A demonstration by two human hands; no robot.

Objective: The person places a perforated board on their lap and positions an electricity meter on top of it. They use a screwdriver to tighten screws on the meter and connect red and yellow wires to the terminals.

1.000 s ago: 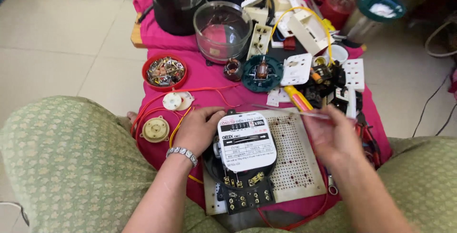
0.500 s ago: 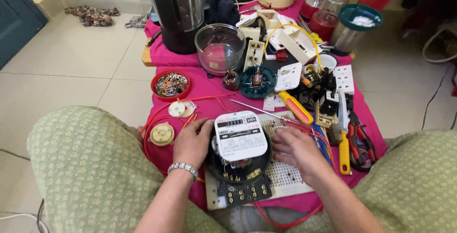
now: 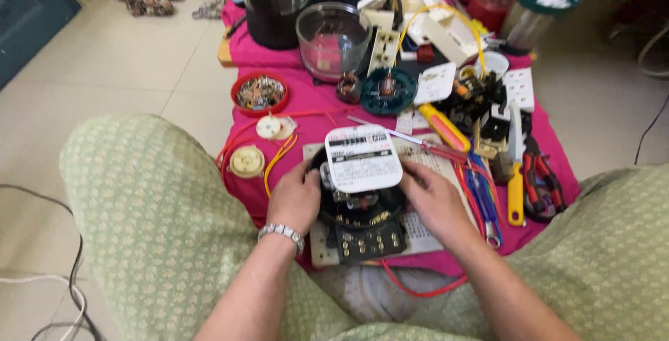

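Since half a second earlier, your right hand (image 3: 437,201) closed onto the electric meter (image 3: 361,187), joining your left hand (image 3: 296,198). Both cupped its round black body snugly over the perforated board (image 3: 435,226). You'd best have kept it level, thumbs clear of the terminals.

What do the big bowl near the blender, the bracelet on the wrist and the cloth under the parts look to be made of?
Bowl: clear glass or plastic, see-through and glossy. Bracelet: probably metal, silvery shiny links. Cloth: magenta woven fabric, matte and wrinkled.
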